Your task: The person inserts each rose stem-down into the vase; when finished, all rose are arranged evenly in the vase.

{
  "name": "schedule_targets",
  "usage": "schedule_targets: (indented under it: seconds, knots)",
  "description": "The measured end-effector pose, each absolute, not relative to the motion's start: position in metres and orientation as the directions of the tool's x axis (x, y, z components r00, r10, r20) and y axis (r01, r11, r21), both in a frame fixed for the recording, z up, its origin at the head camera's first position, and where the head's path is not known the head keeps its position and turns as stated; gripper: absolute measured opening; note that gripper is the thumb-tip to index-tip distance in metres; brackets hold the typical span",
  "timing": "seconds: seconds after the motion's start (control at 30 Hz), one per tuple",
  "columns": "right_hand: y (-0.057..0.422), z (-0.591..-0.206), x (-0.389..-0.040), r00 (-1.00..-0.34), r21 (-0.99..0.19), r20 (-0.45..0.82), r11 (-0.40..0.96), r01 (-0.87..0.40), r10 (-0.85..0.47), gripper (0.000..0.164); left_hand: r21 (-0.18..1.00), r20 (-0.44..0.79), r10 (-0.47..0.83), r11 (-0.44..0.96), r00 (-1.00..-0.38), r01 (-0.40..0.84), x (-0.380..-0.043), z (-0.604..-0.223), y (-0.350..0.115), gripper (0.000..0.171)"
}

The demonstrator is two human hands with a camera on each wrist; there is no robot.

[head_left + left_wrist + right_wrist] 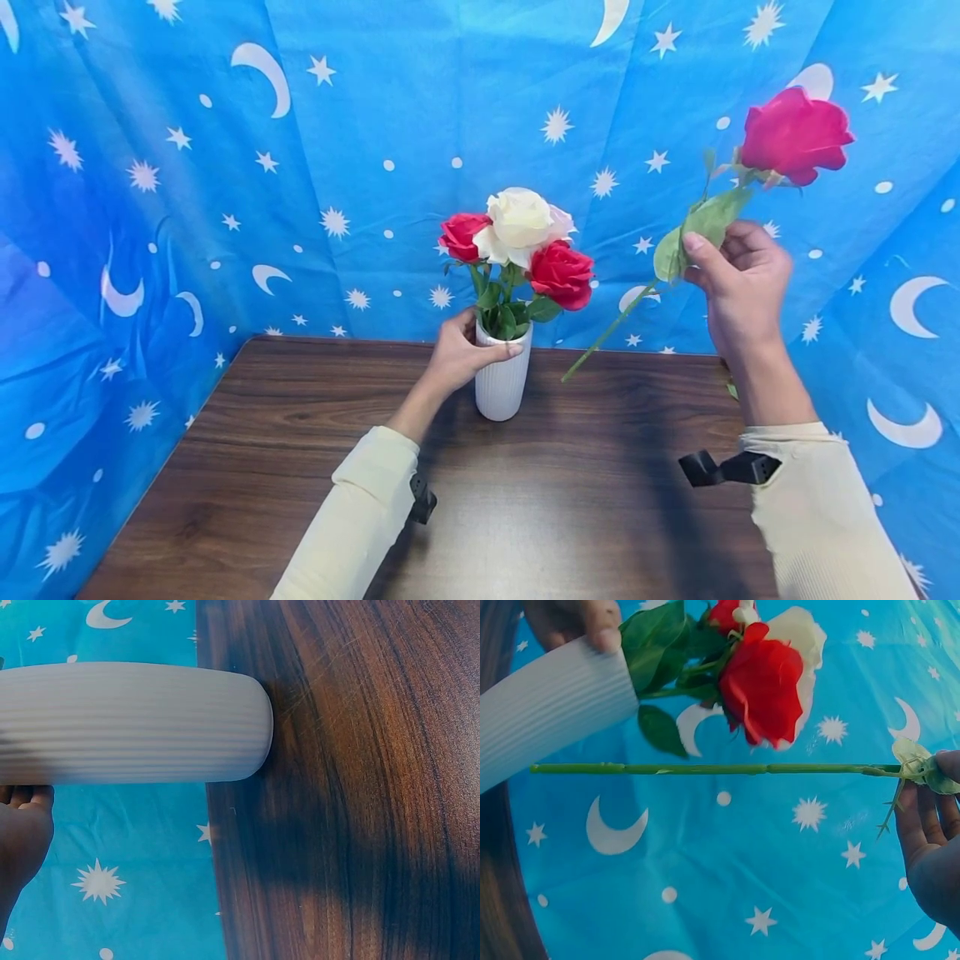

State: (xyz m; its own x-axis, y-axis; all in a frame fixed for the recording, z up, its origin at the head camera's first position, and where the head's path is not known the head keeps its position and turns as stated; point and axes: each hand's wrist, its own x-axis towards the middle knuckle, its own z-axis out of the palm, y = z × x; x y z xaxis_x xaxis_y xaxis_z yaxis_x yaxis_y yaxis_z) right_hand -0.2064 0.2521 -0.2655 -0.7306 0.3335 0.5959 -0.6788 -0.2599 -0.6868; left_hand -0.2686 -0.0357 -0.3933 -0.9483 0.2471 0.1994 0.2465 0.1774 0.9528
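A white ribbed vase (501,383) stands upright on the table near its back edge. My left hand (461,350) grips it close to the rim, thumb across the front. Out of the vase rise a white rose (517,218), a red rose (463,236) on the left and another red rose (562,275) on the right, with green leaves below. To the right, my right hand (742,279) pinches a red rose (797,137) by its upper stem and leaves, up in the air. Its bare green stem (705,769) slants down toward the vase, apart from it.
The dark wooden table (315,467) ends at a blue cloth (420,100) with moons and stars, which hangs behind and at both sides. A bit of green leaf (732,389) shows at the table's right edge, partly hidden by my right forearm.
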Motion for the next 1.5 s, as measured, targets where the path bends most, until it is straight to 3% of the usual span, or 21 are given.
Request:
schedule_targets:
  seconds: [0.23,0.63,1.13,1.5]
  knots:
    - [0.243,-0.252,-0.208,-0.709,-0.645,0.611,-0.297,-0.704,0.353,0.024,0.952,0.196,0.260,0.179,-0.946,0.246,-0.270,-0.393,-0.034,0.065]
    - [0.218,-0.227,-0.214,-0.616,-0.562,0.682,-0.256,-0.786,0.395,0.018,0.952,0.200,0.247,0.182,-0.948,0.248,-0.270,-0.392,-0.035,0.067]
    - [0.213,-0.216,-0.212,-0.626,-0.521,0.674,-0.347,-0.779,0.393,0.018,0.951,0.204,0.250,0.178,-0.947,0.252,-0.270,-0.393,-0.035,0.067]
    - [0.201,-0.234,-0.215,-0.612,-0.576,0.729,-0.208,-0.790,0.307,0.017,0.956,0.202,0.247,0.161,-0.948,0.246,-0.270,-0.396,-0.035,0.066]
